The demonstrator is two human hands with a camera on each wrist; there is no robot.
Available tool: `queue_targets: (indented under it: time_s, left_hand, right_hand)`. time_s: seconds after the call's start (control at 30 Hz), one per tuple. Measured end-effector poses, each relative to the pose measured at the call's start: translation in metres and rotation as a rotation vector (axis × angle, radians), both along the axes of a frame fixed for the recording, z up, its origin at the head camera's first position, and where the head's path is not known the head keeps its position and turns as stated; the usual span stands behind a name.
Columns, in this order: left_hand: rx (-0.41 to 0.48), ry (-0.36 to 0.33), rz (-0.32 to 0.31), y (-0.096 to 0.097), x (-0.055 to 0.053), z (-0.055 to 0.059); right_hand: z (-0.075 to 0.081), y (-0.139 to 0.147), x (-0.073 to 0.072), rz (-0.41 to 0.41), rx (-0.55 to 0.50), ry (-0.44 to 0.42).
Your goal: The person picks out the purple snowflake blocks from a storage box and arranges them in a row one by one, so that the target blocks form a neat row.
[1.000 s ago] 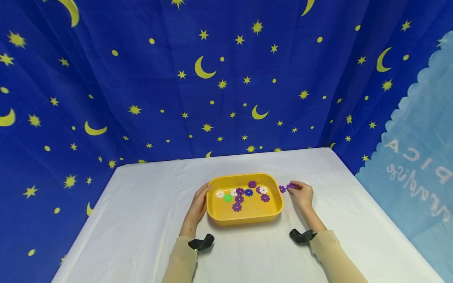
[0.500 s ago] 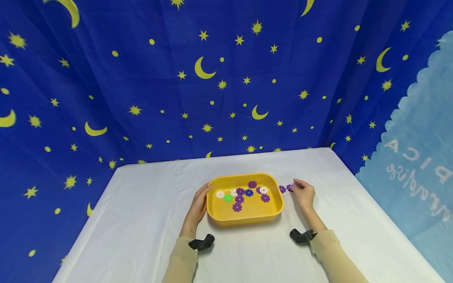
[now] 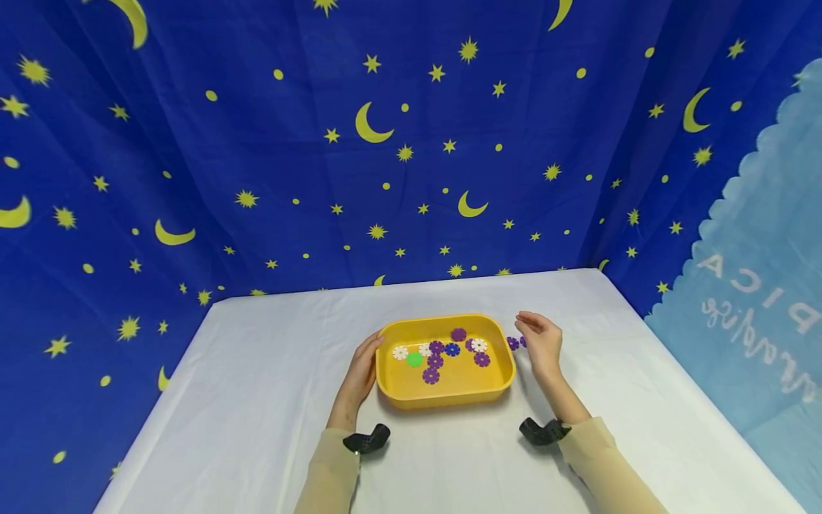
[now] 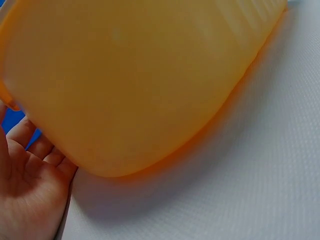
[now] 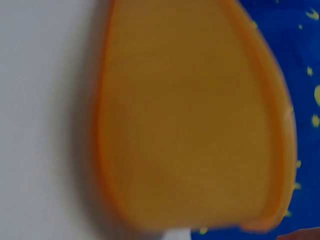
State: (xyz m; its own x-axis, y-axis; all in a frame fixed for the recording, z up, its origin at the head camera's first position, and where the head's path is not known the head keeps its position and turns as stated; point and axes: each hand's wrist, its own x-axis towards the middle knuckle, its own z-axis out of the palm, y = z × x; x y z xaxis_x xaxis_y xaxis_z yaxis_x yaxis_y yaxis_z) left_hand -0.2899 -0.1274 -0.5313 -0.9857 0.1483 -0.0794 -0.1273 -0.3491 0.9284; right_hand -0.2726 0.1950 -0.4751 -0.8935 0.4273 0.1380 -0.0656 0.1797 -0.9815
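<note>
A shallow yellow plastic tub (image 3: 443, 401) sits on the white-covered table. Along its left end, my left hand (image 3: 358, 378) holds it, fingers round the outer far-left corner; in the left wrist view these fingers (image 4: 42, 147) lie against the tub wall. Inside are several notched flower-shaped discs: purple discs (image 3: 431, 375), white discs (image 3: 401, 353), a green disc (image 3: 414, 360) and a blue disc (image 3: 452, 349). Just outside the right end lie purple discs (image 3: 513, 343) in a row, partly hidden by my right hand (image 3: 541, 345). That hand is raised beside them, with nothing visible in its fingers.
The white tablecloth (image 3: 257, 400) spreads around the tub. A blue curtain (image 3: 411, 178) with yellow moons and stars rises behind the table and on both sides. A light-blue lettered cloth (image 3: 758, 307) hangs at the right. Black wrist cameras (image 3: 367, 439) sit on both wrists.
My right hand has let go of the purple disc at the tub's right end and moved up and slightly left. The left hand and the tub stay in place.
</note>
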Motion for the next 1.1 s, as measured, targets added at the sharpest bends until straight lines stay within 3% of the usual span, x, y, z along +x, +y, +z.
queue_targets:
  time_s: [0.23, 0.47, 0.7, 0.93, 1.1]
  left_hand:
    - [0.002, 0.009, 0.004, -0.001, -0.001, 0.001]
    - [-0.008, 0.030, 0.001, 0.000, -0.001, -0.002]
    - [-0.008, 0.021, 0.002, 0.001, -0.001, -0.002]
    - [-0.007, 0.021, -0.005, 0.001, 0.000, -0.001]
    - [-0.002, 0.026, 0.006, 0.000, 0.000, -0.001]
  right_hand:
    - [0.016, -0.026, -0.003, 0.153, 0.052, -0.009]
    - [0.010, -0.048, -0.001, 0.330, 0.136, -0.071]
    - [-0.002, -0.058, 0.001, 0.389, 0.188, -0.219]
    - [-0.008, -0.055, 0.002, 0.514, 0.170, -0.216]
    - [-0.007, -0.060, -0.002, 0.528, 0.168, -0.300]
